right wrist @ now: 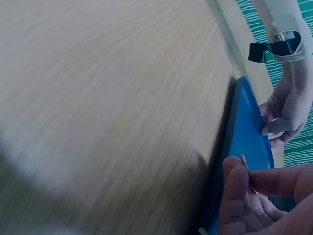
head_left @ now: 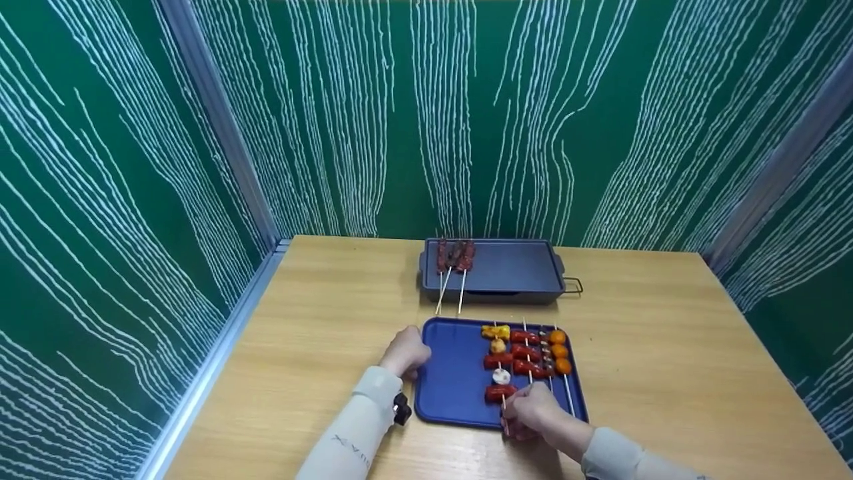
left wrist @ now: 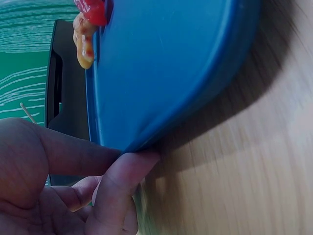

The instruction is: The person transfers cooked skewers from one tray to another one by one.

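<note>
My left hand (head_left: 406,352) grips the left edge of a blue tray (head_left: 453,373); in the left wrist view, thumb and finger pinch its rim (left wrist: 139,139). At the tray's front edge my right hand (head_left: 538,408) pinches the bare stick end of a mixed skewer (head_left: 500,393), threaded with red, white and yellow pieces. The right wrist view shows the stick's tip (right wrist: 243,160) between thumb and finger. To its right on the tray lie a skewer of red pieces (head_left: 526,352), a thin skewer of small dark pieces (head_left: 547,353) and one of orange balls (head_left: 560,351).
Behind the tray stands a dark grey grill pan (head_left: 513,263) with a wire handle (head_left: 573,285) on the right. Several meat skewers (head_left: 456,257) lie on its left side, sticks jutting over the front. The wooden table (head_left: 320,320) meets green walls (head_left: 346,133) with white lines.
</note>
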`<state>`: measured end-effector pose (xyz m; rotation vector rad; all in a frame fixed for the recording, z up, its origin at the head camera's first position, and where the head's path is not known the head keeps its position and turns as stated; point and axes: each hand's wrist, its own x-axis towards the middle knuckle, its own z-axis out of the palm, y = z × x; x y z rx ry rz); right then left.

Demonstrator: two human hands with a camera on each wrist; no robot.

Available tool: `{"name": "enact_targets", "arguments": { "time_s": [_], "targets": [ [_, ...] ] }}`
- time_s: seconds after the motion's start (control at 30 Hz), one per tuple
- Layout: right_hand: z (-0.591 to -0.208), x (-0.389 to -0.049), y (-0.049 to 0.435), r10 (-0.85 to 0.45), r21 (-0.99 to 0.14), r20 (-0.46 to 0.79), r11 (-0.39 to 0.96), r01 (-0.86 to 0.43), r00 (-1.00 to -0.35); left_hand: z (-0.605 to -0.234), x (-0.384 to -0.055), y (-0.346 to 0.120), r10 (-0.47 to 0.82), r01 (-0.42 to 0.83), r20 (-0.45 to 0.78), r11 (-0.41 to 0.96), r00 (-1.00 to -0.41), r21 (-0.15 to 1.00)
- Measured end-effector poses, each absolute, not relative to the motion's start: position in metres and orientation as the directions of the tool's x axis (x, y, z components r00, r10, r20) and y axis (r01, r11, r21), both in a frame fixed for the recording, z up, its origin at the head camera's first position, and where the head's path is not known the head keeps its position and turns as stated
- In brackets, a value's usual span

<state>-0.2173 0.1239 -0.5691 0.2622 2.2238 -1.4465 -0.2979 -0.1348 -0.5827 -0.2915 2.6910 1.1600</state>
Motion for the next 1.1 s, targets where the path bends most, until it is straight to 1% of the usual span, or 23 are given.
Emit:
{"name": "enact_targets", "arguments": {
  "time_s": [0.1,0.27,0.3,0.43,0.5,0.67,0.9,1.03,1.1],
  "targets": [
    [-0.572,-0.215,0.126,-0.086,-0.818,-0.450,0.440,0.371,-0.889,-0.587,-0.301,-0.134,-0.079,-0.236,-0.250,0.677,-0.965,0.697],
    [-0.576,-0.214,0.126,-0.084,-0.836,-0.390,0.448,0.315,-0.917,-0.588,-0.301,-0.136,-0.066,-0.246,-0.270,0.654,-0.961,0.715],
    [-0.577,-0.214,0.126,-0.085,-0.835,-0.384,0.456,0.307,-0.919,-0.591,-0.303,-0.137,-0.075,-0.261,-0.283,0.652,-0.956,0.712],
    [-0.579,-0.215,0.124,-0.085,-0.817,-0.365,0.508,0.275,-0.927,-0.614,-0.311,-0.144,-0.074,-0.233,-0.246,0.659,-0.966,0.715],
    [-0.580,-0.215,0.123,-0.082,-0.805,-0.360,0.531,0.265,-0.929,-0.616,-0.311,-0.145,-0.073,-0.223,-0.235,0.664,-0.969,0.714],
    [-0.581,-0.214,0.124,-0.080,-0.796,-0.338,0.556,0.239,-0.938,-0.590,-0.295,-0.138,-0.081,-0.231,-0.240,0.668,-0.967,0.707],
    [-0.577,-0.218,0.126,-0.090,-0.777,-0.314,0.597,0.201,-0.945,-0.583,-0.292,-0.135,-0.097,-0.231,-0.228,0.694,-0.969,0.682],
    [-0.572,-0.221,0.128,-0.096,-0.779,-0.296,0.600,0.182,-0.950,-0.585,-0.298,-0.137,-0.089,-0.238,-0.243,0.668,-0.966,0.705],
    [-0.567,-0.223,0.129,-0.094,-0.797,-0.289,0.575,0.185,-0.953,-0.604,-0.308,-0.141,-0.067,-0.211,-0.224,0.664,-0.972,0.717]
  ]
}}
